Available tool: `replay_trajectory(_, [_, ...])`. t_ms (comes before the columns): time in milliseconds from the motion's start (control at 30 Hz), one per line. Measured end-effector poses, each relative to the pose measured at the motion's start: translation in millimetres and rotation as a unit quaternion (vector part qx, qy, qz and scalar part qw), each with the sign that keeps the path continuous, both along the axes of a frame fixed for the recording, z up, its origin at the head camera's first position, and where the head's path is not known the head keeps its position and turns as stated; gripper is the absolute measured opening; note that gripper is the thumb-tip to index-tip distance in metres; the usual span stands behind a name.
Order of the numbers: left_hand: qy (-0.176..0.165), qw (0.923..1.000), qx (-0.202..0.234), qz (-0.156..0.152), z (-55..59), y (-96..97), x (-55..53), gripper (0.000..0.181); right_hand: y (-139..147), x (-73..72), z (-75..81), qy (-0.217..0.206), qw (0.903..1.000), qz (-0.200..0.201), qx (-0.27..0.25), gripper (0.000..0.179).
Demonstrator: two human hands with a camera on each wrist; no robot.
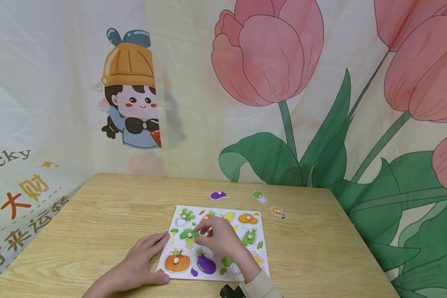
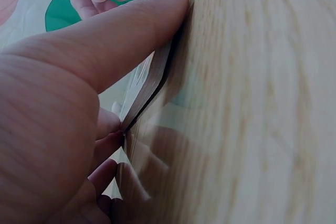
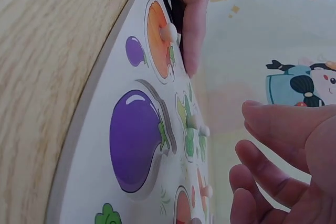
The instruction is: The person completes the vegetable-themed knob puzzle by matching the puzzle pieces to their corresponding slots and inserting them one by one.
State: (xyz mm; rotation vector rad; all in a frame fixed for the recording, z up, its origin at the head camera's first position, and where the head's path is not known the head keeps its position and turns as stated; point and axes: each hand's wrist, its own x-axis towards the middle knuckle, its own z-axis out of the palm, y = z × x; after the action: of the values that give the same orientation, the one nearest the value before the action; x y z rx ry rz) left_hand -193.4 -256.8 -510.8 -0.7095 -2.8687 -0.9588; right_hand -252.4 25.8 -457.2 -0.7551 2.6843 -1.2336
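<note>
A white vegetable puzzle board (image 1: 216, 210) lies on the table. My left hand (image 1: 143, 258) rests at its left side, straight fingertips against the edge and thumb by the near corner. In the left wrist view the thumb (image 2: 136, 24) presses along the board's side. Over the board hovers my right hand (image 1: 219, 236), thumb and fingers apart with nothing between them, close to the broccoli piece (image 1: 188, 239). The pumpkin piece (image 3: 157, 38) sits in its slot with a round knob. Beside it is the eggplant slot (image 3: 134, 140), a knobless picture inside a recessed outline.
Beyond the board lie three loose pieces: an eggplant (image 1: 219, 195), a cabbage (image 1: 259, 196) and a mushroom-like one (image 1: 278, 212). A black object (image 1: 232, 291) shows at the right wrist. The wooden table (image 1: 320, 248) meets a printed curtain (image 1: 193, 124) at the back.
</note>
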Motion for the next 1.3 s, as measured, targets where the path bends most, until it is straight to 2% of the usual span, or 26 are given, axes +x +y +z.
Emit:
replay_trajectory(267, [-0.004,1.0000,-0.002,-0.002,2.7,-0.1,1.5,0.115,5,-3.9,3.3,-0.010,0.9997,-0.013,-0.018,0.022])
replay_trajectory(433, [-0.003,1.0000,-0.001,-0.006,4.1,1.3,2.4,0.115,16,-16.5,4.4,0.000,0.9998,-0.017,-0.012,0.021])
replay_trajectory(733, [0.002,0.9999,-0.005,-0.010,5.1,0.0,1.9,0.115,34,-55.5,10.1,0.004,0.9996,-0.029,0.000,0.030])
replay_trajectory(933, [0.005,0.9999,-0.006,-0.011,3.6,-0.8,1.7,0.115,46,-86.6,7.3,-0.012,0.9991,-0.041,0.009,0.029])
replay_trajectory(1300, [-0.007,1.0000,-0.003,-0.006,5.7,-0.9,2.2,0.116,49,-137.7,10.4,-0.028,0.9980,-0.046,0.033,0.032])
